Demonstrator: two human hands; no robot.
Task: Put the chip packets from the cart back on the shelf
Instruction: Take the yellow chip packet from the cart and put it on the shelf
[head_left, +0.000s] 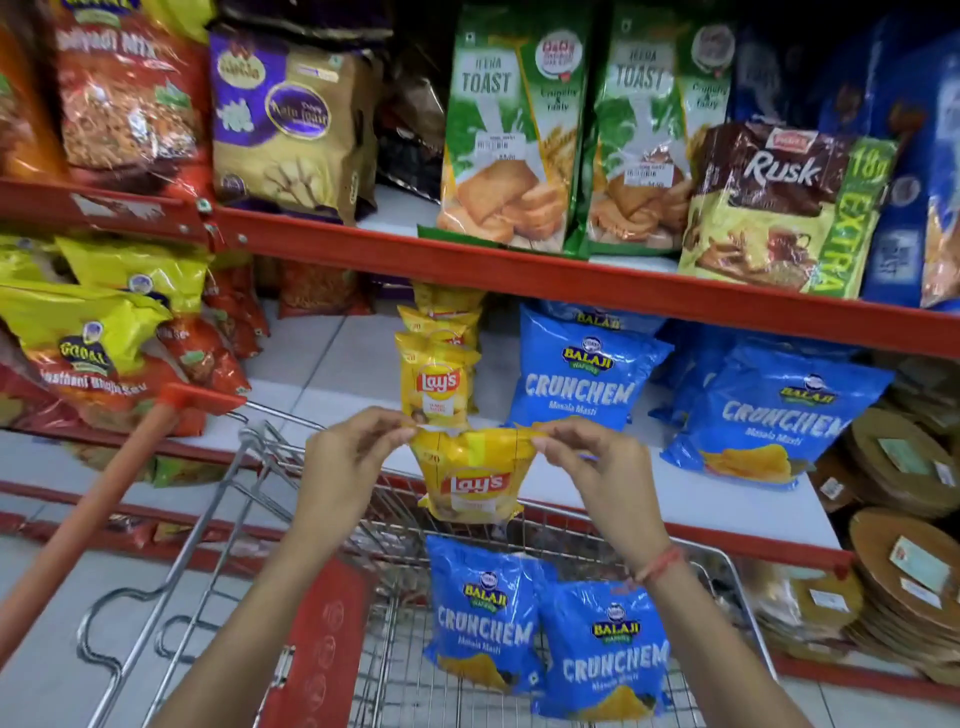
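Both hands pinch the top seam of a yellow Lay's packet (470, 475): left hand (345, 457) at the left corner, right hand (592, 462) at the right, each grip closed on it. The packet hangs upright above the cart (244, 467), just in front of the shelf (675, 499) edge. Best move, as I judge it: carry it forward, stand it before the Lay's row (436, 382), left of the shelf's blue packets (576, 382), keep it level, don't crush it. Two blue packets (545, 634) remain in the cart.
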